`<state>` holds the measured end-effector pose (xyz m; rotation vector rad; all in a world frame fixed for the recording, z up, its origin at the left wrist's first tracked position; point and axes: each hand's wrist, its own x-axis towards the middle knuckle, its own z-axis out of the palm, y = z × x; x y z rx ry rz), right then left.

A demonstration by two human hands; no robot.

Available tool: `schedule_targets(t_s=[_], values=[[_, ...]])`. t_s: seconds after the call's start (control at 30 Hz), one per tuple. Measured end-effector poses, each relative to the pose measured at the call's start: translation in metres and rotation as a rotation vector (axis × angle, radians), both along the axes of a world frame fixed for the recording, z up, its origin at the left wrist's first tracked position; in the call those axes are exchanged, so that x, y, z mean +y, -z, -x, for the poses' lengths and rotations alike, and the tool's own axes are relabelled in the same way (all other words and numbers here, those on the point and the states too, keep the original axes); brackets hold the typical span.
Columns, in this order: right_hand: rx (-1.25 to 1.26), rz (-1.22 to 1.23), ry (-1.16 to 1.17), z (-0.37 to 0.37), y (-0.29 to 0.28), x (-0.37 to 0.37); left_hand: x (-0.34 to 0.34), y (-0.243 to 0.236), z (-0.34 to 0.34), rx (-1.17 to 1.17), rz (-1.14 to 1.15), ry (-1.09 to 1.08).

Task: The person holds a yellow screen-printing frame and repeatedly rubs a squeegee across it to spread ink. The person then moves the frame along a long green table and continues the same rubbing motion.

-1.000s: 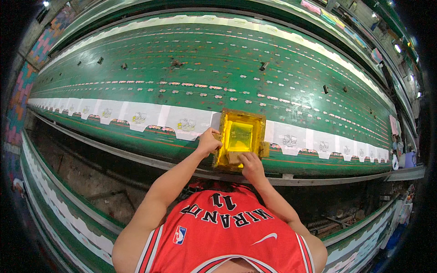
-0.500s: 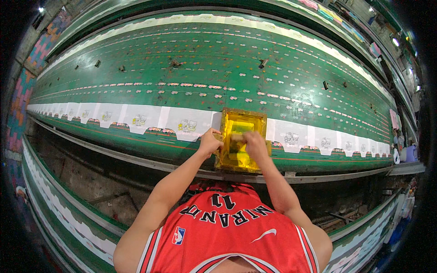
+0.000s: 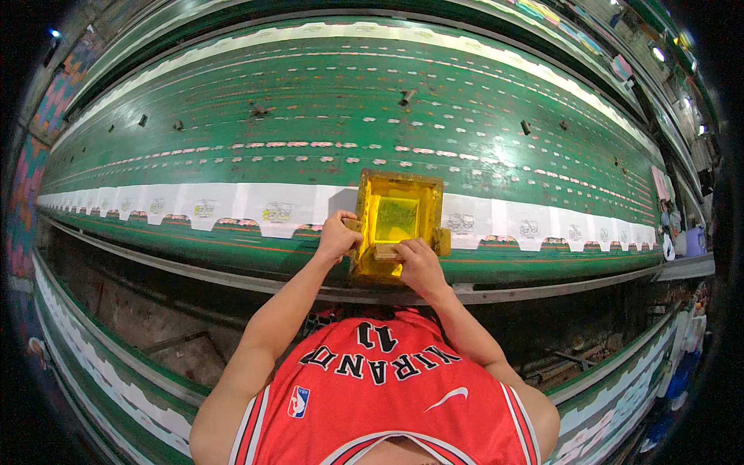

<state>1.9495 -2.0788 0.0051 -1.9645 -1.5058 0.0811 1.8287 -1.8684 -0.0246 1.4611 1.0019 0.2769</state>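
Note:
A yellow printing screen in a wooden-looking frame (image 3: 436, 203) is over the white cloth strip (image 3: 323, 203) on the green table. My left hand (image 3: 339, 236) is closed on a small tab at the frame's left side. Inside the frame, near its close end, my right hand (image 3: 421, 265) grips a squeegee (image 3: 385, 252) with a wooden-looking handle. Another tab (image 3: 442, 242) sticks out on the frame's right side. Line drawings show on the cloth on both sides; those to the left carry yellow patches. The cloth beneath the frame is mostly hidden.
The long green table (image 3: 310, 93) has rows of small marks and several short dark pegs (image 3: 407, 98). Along its near side runs a metal rail (image 3: 496, 295). A second white strip (image 3: 302, 31) lies along the far edge. More tables with printed pieces (image 3: 128, 387) stand behind me.
My right hand and the squeegee have come toward me, to the near end of the frame. The frame has shifted slightly right relative to the cloth. My left hand keeps its hold.

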Motion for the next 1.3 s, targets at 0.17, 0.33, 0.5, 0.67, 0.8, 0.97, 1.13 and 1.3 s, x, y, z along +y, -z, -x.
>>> schedule_targets(t_s=[0.17, 0.33, 0.5, 0.67, 0.8, 0.97, 1.13, 1.3], values=[[-0.03, 0.013, 0.01, -0.063, -0.005, -0.068, -0.068, 0.017, -0.067, -0.073, 0.085, -0.027], [-0.01, 0.015, 0.028, -0.109, 0.008, -0.131, -0.125, 0.024, -0.119, -0.085, 0.106, -0.03], [0.038, 0.019, -0.006, -0.13, 0.021, -0.158, -0.152, 0.033, -0.134, -0.024, 0.03, -0.04], [0.071, -0.007, -0.035, -0.14, 0.03, -0.165, -0.152, 0.033, -0.141, 0.081, 0.018, -0.022], [0.08, 0.007, -0.051, -0.144, 0.029, -0.163, -0.15, 0.034, -0.139, 0.065, 0.06, -0.023], [0.104, 0.05, -0.064, -0.147, 0.028, -0.161, -0.147, 0.027, -0.138, 0.082, 0.126, -0.003], [0.1, 0.08, -0.071, -0.143, 0.026, -0.16, -0.145, 0.026, -0.133, 0.048, 0.141, -0.016], [0.096, 0.106, -0.067, -0.14, 0.027, -0.157, -0.145, 0.02, -0.133, 0.04, 0.136, -0.013]])
